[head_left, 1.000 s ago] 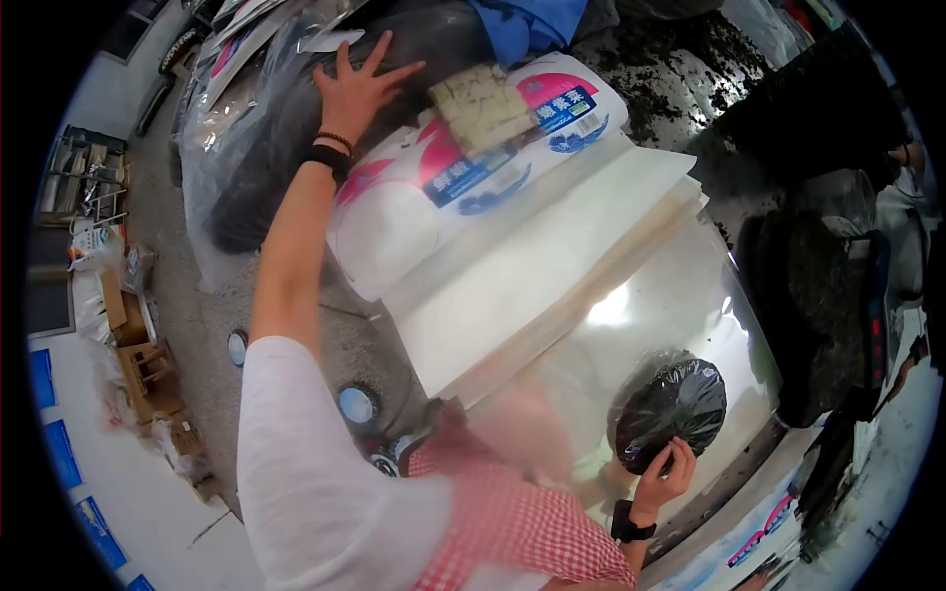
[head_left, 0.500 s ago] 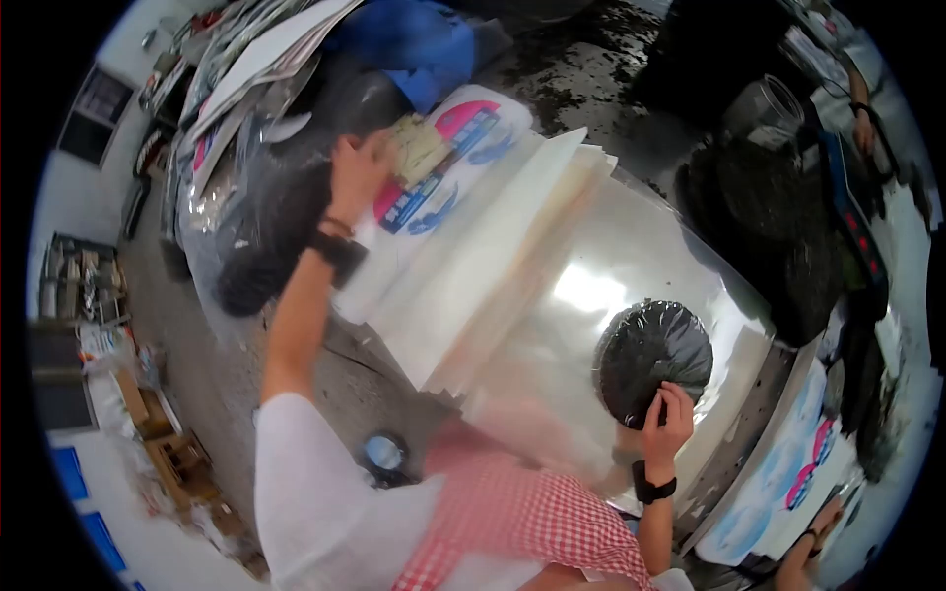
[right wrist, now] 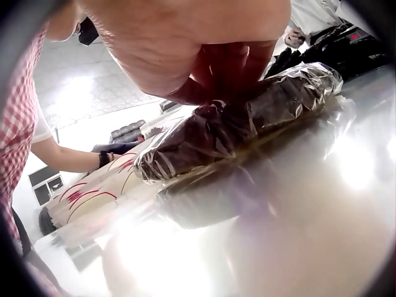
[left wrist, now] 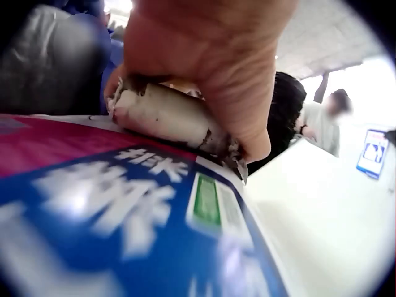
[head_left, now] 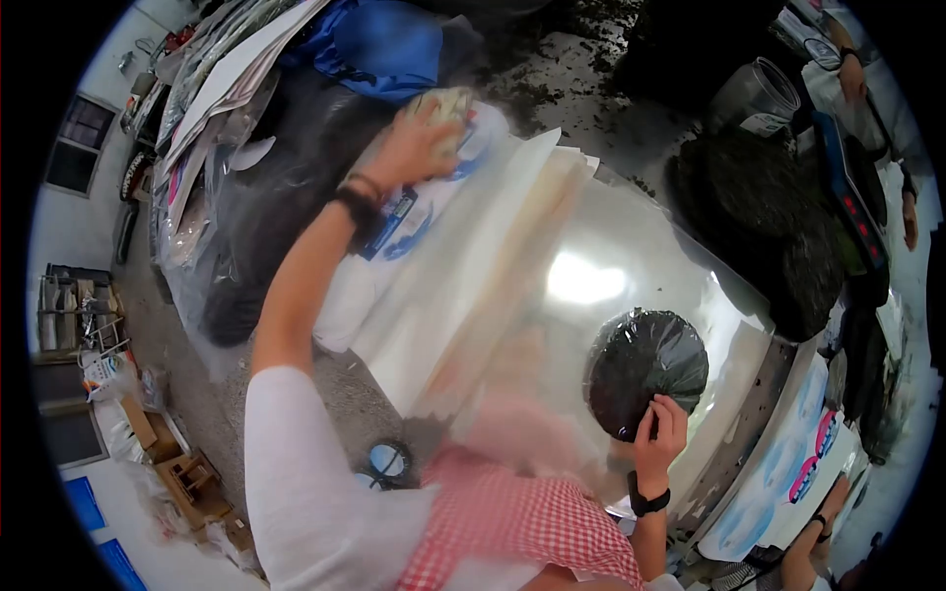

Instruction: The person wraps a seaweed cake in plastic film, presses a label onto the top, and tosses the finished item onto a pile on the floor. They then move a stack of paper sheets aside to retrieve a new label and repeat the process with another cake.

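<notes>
My left hand (head_left: 419, 148) grips a worn, pale block (left wrist: 167, 117) with ragged, dark-flecked edges. In the left wrist view, thumb and fingers reach down both sides of it, over a printed white, pink and blue packaging bag (left wrist: 105, 204). At the near edge of a round dark seaweed cake (head_left: 636, 369), my right hand (head_left: 662, 433) has its fingertips drawn together. Wrinkled clear film (right wrist: 303, 93) covers the cake. It lies flat on a shiny metal tabletop (head_left: 581, 340), and the right wrist view shows the fingers at its top.
Layered white sheets (head_left: 473, 256) lie between the bag and the cake. A blue cloth (head_left: 379, 49) and dark plastic bags lie behind. To the right are a heap of dark seaweed (head_left: 759, 217), a scale (head_left: 847, 197) with red digits, a clear jar (head_left: 759, 94) and other people's hands.
My left hand came down from the dark plastic, with fingers spread, onto the pale block, then slid with it toward the bag's far end. The right hand stays at the cake, which now lies flatter.
</notes>
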A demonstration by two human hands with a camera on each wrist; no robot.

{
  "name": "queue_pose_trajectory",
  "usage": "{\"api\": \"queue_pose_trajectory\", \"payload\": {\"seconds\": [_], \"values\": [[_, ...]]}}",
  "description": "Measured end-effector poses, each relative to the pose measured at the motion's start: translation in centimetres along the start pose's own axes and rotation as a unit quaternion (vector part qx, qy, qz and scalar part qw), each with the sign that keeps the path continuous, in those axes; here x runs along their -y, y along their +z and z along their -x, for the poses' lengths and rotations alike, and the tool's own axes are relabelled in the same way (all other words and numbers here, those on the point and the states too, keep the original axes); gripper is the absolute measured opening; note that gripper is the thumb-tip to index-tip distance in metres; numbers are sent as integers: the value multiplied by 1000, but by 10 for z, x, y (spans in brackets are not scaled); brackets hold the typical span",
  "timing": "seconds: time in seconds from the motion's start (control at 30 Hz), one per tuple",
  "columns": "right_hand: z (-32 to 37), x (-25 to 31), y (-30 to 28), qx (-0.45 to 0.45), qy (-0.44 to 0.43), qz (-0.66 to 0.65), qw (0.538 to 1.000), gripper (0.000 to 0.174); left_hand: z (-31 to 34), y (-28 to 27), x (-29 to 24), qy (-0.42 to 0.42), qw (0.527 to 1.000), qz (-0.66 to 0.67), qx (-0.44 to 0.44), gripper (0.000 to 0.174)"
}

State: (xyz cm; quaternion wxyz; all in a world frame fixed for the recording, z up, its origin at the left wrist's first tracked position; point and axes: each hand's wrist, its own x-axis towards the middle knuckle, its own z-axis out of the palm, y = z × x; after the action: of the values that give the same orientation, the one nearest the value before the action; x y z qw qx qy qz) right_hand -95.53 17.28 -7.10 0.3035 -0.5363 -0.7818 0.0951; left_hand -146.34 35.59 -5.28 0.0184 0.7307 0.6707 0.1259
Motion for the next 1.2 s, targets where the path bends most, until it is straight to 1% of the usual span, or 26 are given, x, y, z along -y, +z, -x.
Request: {"api": "queue_pose_trajectory", "payload": {"seconds": [0.07, 0.13, 0.17, 0.23, 0.27, 0.3, 0.4, 0.43, 0.47, 0.53, 0.57, 0.6, 0.63, 0.73, 0.77, 0.87, 0.9, 0.97, 1.1, 1.2], "values": [[2, 0, -1, 13, 14, -7, 1000, 13, -43, 6, 8, -74, 997, 3, 35, 45], [1, -2, -1, 14, 18, -6, 1000, 13, -83, 38, 50, -16, 1000, -1, -8, 47], [1, -2, 0, 12, 18, -3, 1000, 14, -96, 43, 59, -13, 1000, 27, 9, 52], [1, -1, 0, 11, 20, -3, 1000, 15, -115, 61, 68, -14, 997, 32, -63, 56], [-2, 2, -1, 13, 23, -5, 1000, 15, -113, 52, 51, -16, 995, 34, -96, 58], [-3, 3, -3, 14, 24, -6, 1000, 15, -110, 45, 30, -87, 995, 11, -39, 68], [0, 2, -4, 24, 32, -23, 999, 15, -95, 49, 17, -82, 989, -31, -121, 75], [-1, 1, -5, 23, 33, -23, 999, 15, -78, 54, 29, -27, 986, -20, -162, 74], [0, 2, -6, 24, 36, -25, 999, 15, -47, 37, 12, -46, 989, -54, -132, 68], [1, 4, -5, 24, 34, -29, 999, 14, 33, 5, -19, -52, 991, -118, -26, 60], [2, 1, -4, 23, 28, -29, 999, 14, 77, 12, -23, -80, 991, -111, -2, 60], [3, -2, -3, 21, 24, -29, 999, 14, 112, 5, -43, -112, 992, -54, -8, 63], [3, -3, -3, 20, 21, -35, 999, 15, 146, 21, -47, -116, 990, -65, -54, 59], [3, -3, -5, 34, 22, -35, 999, 11, 170, 44, -62, -85, 974, -155, -139, 52], [4, -3, -4, 32, 16, -36, 999, 12, 166, 47, -65, -80, 965, -186, -167, 44], [5, -5, -6, 24, -10, -32, 999, 12, 159, 46, -66, -46, 958, -212, -187, 39], [4, -8, -3, 17, -25, -29, 999, 12, 159, 49, -62, -19, 948, -235, -215, 31], [4, -7, -2, 9, -39, -24, 999, 13, 156, 53, -56, 0, 942, -255, -216, 27], [3, -4, -4, 5, -32, -42, 999, 13, 154, 48, -63, 22, 929, -298, -217, 20], [5, -5, -2, -3, -49, -35, 998, 14, 153, 49, -61, 52, 921, -304, -236, 18]]}}
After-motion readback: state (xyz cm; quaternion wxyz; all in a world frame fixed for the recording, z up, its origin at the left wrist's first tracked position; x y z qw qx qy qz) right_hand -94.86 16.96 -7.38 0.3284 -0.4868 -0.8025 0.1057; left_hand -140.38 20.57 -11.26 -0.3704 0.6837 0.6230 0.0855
